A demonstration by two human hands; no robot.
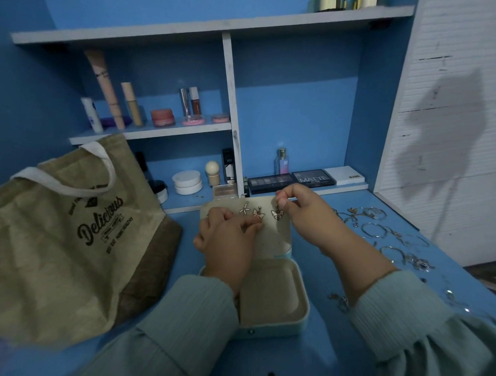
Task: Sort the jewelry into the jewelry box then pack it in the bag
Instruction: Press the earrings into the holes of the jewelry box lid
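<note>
**Jewelry box open on blue desk, both hands at its lid**

Bag (68, 237) of tan fabric, printed "Delicious", lies slumped at the left, its white handles toward the far side. At centre, jewelry box (273, 299) stands open, long axis running near to far, hinge on the far side, lid (278, 237) tilted back toward the shelves; its cream lining faces the viewer. Left hand (227, 243) rests on the lid's left part, fingers curled, fingertips touching the lining just below a butterfly earring (258, 214); whether they pinch anything cannot be told. A cross-shaped earring (244, 209) sits left of that one. Right hand (300, 207) pinches a second butterfly earring (277, 214) between thumb and forefinger at the lid's upper right. Loose jewelry (381, 230), mostly hoops and chains, is scattered on the desk (318, 361) to the right. Far side: blue shelves (187, 128) holding cosmetics, eyeshadow palettes (292, 180) low down. A white slatted wall (457, 111) closes the right.
</note>
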